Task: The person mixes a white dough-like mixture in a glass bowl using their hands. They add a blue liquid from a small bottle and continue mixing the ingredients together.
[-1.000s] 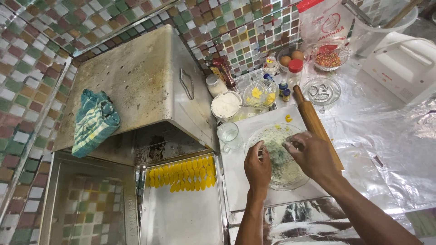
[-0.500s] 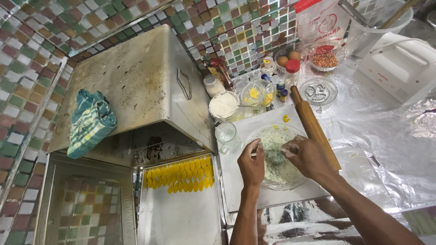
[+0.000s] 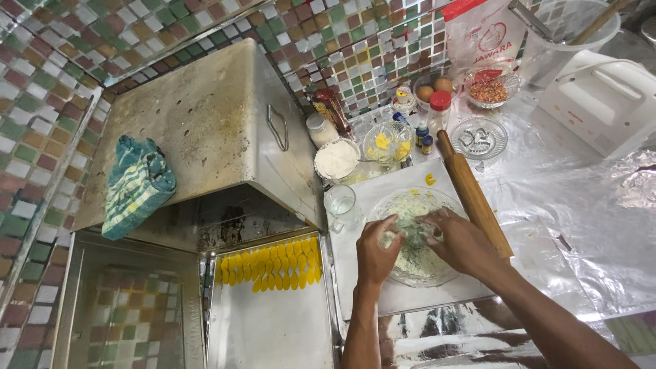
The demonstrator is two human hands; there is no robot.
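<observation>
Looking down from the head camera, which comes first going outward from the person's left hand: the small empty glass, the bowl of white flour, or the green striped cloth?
From the left hand:
1. Small empty glass, just up and left of it.
2. Bowl of white flour, further back by the tiled wall.
3. Green striped cloth, far left on the metal box.

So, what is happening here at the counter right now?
A person has both hands in a glass plate of pale, green-flecked dough. The left hand and right hand press into it. A rolling pin lies beside the plate, and yellow pieces sit in rows on a metal tray.
</observation>
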